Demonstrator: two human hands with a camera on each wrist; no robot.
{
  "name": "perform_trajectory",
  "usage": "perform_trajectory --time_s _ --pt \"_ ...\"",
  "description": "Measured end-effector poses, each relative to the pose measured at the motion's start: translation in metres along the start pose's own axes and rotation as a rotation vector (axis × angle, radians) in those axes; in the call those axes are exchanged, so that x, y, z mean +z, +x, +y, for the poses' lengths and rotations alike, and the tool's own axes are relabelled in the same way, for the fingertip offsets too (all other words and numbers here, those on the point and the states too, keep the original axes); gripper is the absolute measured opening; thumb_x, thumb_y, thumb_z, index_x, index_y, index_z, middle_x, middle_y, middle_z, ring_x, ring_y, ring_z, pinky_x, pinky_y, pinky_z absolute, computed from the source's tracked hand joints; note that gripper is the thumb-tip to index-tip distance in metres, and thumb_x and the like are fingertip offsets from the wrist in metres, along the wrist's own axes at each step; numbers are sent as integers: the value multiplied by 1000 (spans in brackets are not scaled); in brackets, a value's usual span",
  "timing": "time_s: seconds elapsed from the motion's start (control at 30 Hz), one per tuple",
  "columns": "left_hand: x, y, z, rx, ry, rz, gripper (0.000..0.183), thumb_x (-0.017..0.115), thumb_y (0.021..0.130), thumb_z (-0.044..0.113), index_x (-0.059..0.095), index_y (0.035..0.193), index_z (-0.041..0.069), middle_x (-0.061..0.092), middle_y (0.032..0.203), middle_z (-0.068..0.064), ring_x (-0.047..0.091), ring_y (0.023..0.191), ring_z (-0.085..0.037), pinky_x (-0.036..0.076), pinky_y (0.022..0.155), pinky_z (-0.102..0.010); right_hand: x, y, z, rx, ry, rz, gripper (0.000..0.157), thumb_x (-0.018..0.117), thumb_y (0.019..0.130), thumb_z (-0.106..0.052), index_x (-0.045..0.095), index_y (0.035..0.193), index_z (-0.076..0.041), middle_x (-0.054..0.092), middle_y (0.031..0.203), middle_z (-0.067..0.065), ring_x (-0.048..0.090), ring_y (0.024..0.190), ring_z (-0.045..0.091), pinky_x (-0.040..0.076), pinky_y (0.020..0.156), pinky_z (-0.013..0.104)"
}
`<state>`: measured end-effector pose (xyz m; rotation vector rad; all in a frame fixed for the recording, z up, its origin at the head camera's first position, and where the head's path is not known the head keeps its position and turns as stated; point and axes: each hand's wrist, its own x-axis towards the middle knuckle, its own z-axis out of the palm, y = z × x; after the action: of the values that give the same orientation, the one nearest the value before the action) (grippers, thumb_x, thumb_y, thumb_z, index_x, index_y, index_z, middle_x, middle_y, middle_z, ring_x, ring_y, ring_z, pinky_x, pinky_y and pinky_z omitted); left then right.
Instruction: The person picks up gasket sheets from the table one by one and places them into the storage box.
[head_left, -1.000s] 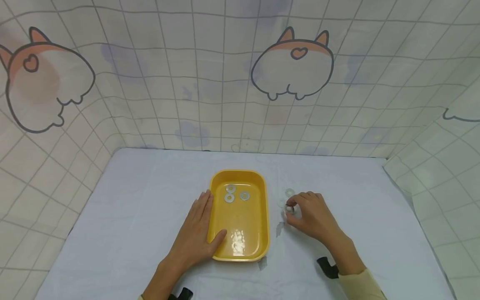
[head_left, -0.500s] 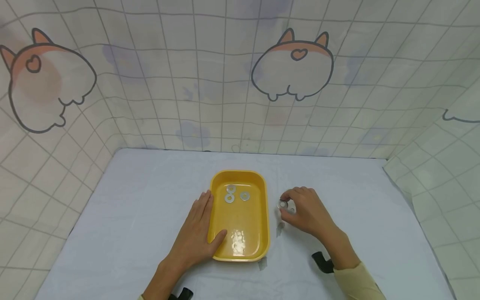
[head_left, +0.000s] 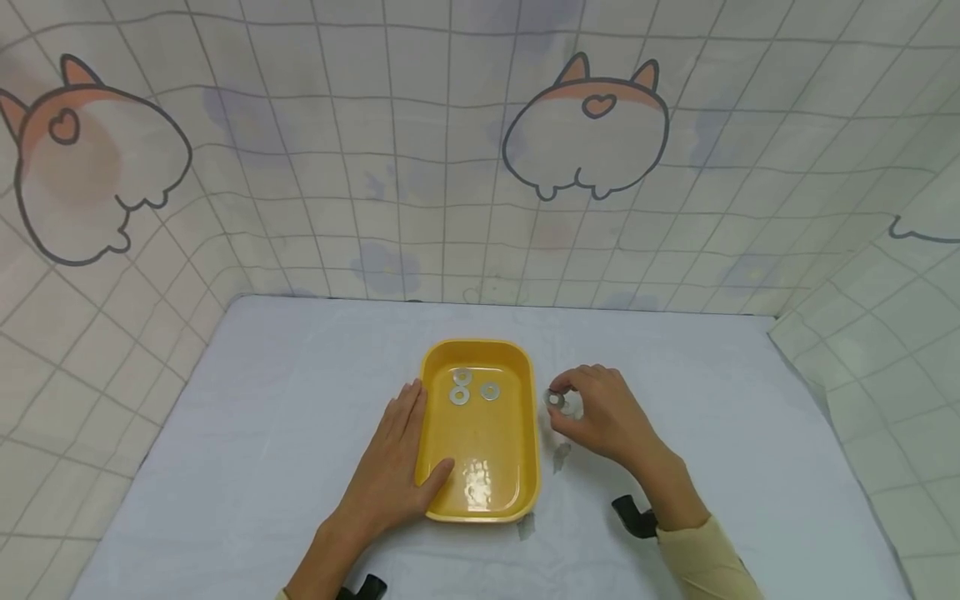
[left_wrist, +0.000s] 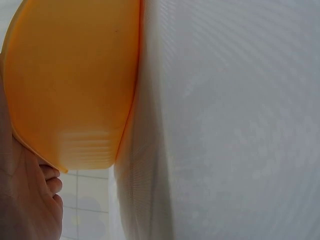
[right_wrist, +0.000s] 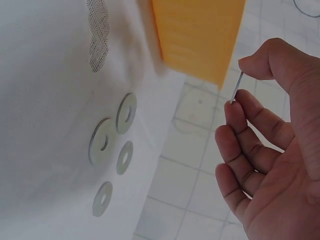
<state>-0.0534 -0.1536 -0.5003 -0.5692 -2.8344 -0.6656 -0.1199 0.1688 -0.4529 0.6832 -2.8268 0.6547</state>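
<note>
A flat metal washer [right_wrist: 237, 87] is pinched between the thumb and fingertips of my right hand [head_left: 603, 417], seen edge-on in the right wrist view. That hand is just right of the yellow tray [head_left: 480, 450], above the table. My left hand [head_left: 386, 467] lies along the tray's left rim, its fingers straight and the thumb reaching over the edge. Inside the tray, near the far end, are three washers, one of them a lone washer [head_left: 490, 391] on the right. Several loose washers, including a larger-looking washer [right_wrist: 102, 142], lie on the cloth below my right hand.
A white cloth [head_left: 315, 358] covers the table. Grey mesh patches show on it, one patch [head_left: 561, 457] right of the tray and another patch [head_left: 526, 525] by its near corner. Behind the table hangs a grid-patterned curtain [head_left: 420, 208] with cartoon drawings.
My right hand has moved left and slightly away from me, bringing the pinched washer closer to the tray's right rim. The left hand and tray have stayed in place.
</note>
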Motion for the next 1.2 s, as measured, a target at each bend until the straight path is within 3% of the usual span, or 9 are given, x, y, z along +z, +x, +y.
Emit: perform_trajectory --time_s 0.27,0.47,0.6,0.8,1.03,1.2 --pt "4 0 1 6 -20 22 97 66 95 47 22 166 -4 24 176 -18 25 164 -36 2 139 -30 0 8 -7 -25 23 -17 19 81 87 -25 77 101 -13 79 99 -1 71 96 23 56 94 43" --pt "4 -1 1 11 -14 22 96 65 96 47 23 166 -4 22 177 -17 24 165 -34 10 139 -39 0 16 -20 -53 12 -41 22 81 87 -26 77 103 -12 78 99 -2 67 95 21 54 94 42" --pt "3 0 1 16 -1 24 95 64 97 47 23 166 -4 22 177 -18 24 164 -35 11 139 -39 1 24 -27 -66 7 -53 21 80 87 -26 76 103 -12 77 99 -2 66 96 21 53 94 42" --pt "2 0 0 11 9 20 95 63 97 48 21 167 -3 21 177 -17 24 164 -36 8 139 -36 2 31 -35 -76 1 -79 21 80 87 -28 76 102 -13 77 99 -2 65 97 21 53 96 42" --pt "1 0 0 7 -13 13 97 63 97 48 18 168 -1 19 178 -16 22 165 -35 -6 137 -24 4 35 -39 -83 -17 -112 24 79 88 -28 77 105 -12 77 101 -1 65 99 23 53 99 44" --pt "0 0 1 -2 -26 3 98 64 97 47 18 168 -1 18 178 -16 21 166 -34 -5 137 -25 4 37 -40 -80 -10 -135 24 79 88 -28 77 105 -11 77 101 -1 65 99 23 53 100 44"
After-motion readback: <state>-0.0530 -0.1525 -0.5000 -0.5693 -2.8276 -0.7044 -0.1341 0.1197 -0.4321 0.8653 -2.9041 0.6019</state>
